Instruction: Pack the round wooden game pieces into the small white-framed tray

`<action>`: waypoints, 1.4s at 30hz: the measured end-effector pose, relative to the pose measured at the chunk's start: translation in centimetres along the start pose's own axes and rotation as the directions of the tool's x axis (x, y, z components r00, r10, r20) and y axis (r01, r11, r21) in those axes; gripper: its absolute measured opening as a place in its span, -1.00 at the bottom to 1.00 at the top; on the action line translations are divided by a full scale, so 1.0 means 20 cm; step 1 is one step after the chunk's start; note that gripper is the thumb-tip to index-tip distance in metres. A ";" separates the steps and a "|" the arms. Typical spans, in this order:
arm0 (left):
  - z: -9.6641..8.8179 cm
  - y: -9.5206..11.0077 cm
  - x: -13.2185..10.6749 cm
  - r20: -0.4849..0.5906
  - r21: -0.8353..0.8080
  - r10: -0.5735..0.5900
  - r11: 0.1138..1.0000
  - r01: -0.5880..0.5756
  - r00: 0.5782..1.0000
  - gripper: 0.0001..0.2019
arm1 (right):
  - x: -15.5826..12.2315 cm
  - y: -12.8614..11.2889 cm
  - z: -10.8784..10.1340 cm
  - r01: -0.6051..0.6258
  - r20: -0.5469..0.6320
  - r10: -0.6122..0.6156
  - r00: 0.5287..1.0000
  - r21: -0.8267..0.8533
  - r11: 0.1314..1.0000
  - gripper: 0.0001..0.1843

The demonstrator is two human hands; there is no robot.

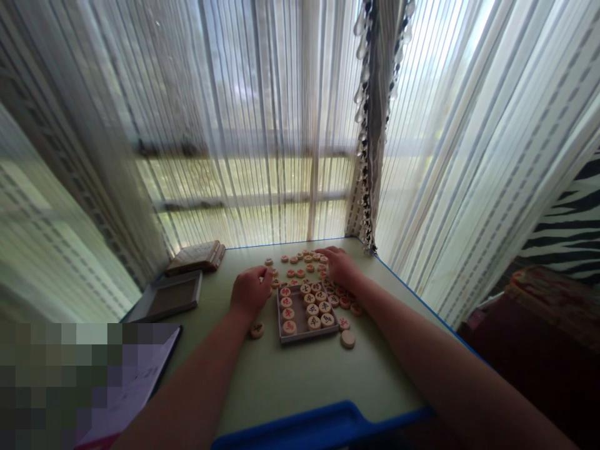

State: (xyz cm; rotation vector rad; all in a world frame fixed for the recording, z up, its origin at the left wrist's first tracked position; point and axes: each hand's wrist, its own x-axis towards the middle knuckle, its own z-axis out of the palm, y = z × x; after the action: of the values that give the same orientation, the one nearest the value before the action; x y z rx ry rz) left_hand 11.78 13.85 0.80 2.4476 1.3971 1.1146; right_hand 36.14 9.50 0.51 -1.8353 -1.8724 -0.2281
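Note:
A shallow square box (282, 339) holds several round wooden game discs with red and black characters. More discs (300, 259) lie scattered on the pale green table (300, 375) behind and beside it. My left hand (250, 292) rests at the box's left edge, its fingers curled and pinching a disc. My right hand (341, 265) lies palm down over the discs at the box's far right corner, fingers closed together. One disc (256, 329) lies left of the box, another (347, 339) to its right.
A folded wooden board (194, 257) and a flat lid or tray (171, 297) lie at the table's left. Papers (135, 387) lie at the near left. A blue rim (300, 428) edges the near side. Sheer curtains (262, 125) hang behind the table.

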 end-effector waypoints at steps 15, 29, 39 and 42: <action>-0.01 0.01 0.00 0.042 0.013 -0.011 1.000 0.010 0.999 -0.62 | -0.01 -0.03 -0.01 -0.008 0.153 0.028 0.988 -0.132 0.991 -0.70; -0.02 0.05 -0.01 0.089 0.006 0.086 0.996 -0.086 0.992 -0.65 | -0.06 -0.32 -0.11 0.225 -0.047 -0.220 0.974 0.234 0.946 -0.81; -0.01 0.06 -0.01 0.085 0.014 0.207 0.978 -0.209 0.975 -0.58 | -0.10 -0.37 -0.08 0.230 0.113 -0.257 0.960 0.204 0.952 -0.72; -0.01 0.06 -0.01 0.092 0.020 0.216 0.976 -0.218 0.972 -0.57 | -0.11 -0.38 -0.10 0.246 0.164 -0.278 0.947 0.189 0.951 -0.75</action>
State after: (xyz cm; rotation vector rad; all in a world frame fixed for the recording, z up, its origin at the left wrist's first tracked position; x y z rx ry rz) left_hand 12.42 12.93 1.34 2.6871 1.1513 1.0148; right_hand 29.09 6.07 2.85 -1.5392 -2.1971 0.0143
